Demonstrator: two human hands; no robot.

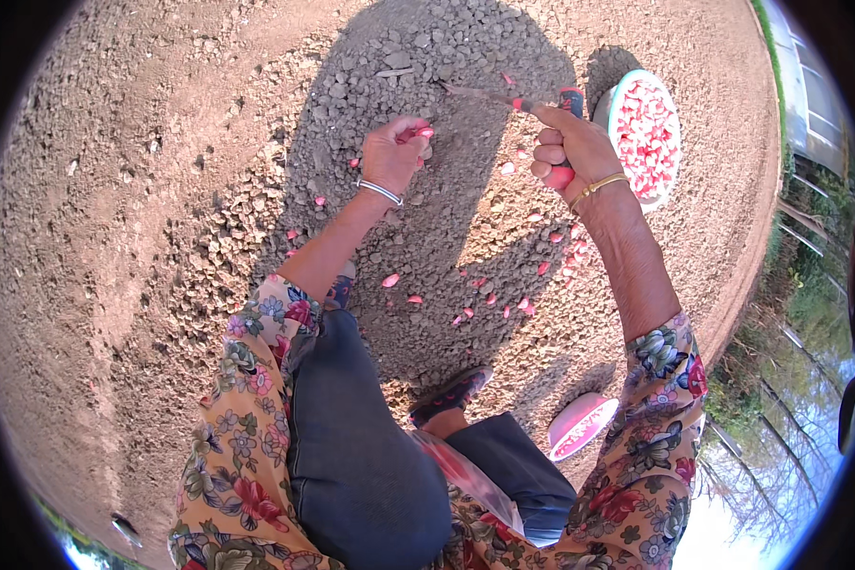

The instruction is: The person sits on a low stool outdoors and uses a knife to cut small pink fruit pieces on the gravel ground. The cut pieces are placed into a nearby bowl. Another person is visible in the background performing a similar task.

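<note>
My left hand (397,153) pinches pink-coated cloves, probably garlic (425,132), above shaded, crumbly soil (427,228). Around the red grip of a slim hand tool (484,94) my right hand (577,149) is closed. The tool's metal shaft points left and its narrow tip is close to the soil; whether they touch I cannot tell. More pink cloves (390,280) lie scattered on the ground between my arms and my feet. Just right of my right hand stands a pale oval tub (608,107) filled with pink and white cloves.
A smaller pink bowl (566,420) of cloves stands tilted near my right knee. Across my lap is a clear plastic bag (470,477) with something pink inside. My patterned shoe (450,397) rests on the soil. A small dark item with a red rim (571,102) is beside the tub.
</note>
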